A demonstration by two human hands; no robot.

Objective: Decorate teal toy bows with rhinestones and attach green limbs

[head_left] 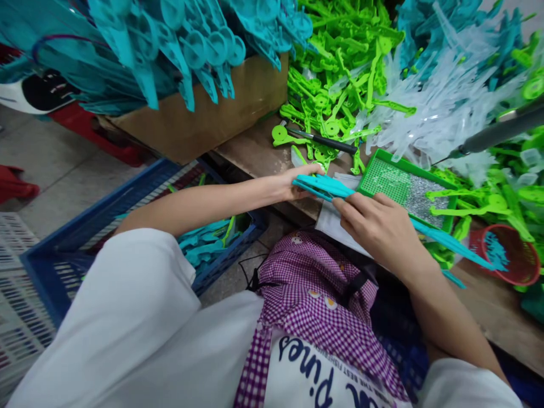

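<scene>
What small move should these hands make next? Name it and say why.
Perhaps the left hand should steady the turquoise piece while the right hand adjusts it: both hands hold it, so neither is free for the green tray nearby.

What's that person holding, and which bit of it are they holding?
A turquoise plastic piece: the left grip has one end, the right grip is farther along. Where its other end lies, I can't tell.

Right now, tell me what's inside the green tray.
Inside the green tray, small silvery pieces lie thickest at the right. Bright green parts overlap that end, and the right hand covers some of the near edge; anything beneath them or under the pieces is hidden.
</scene>
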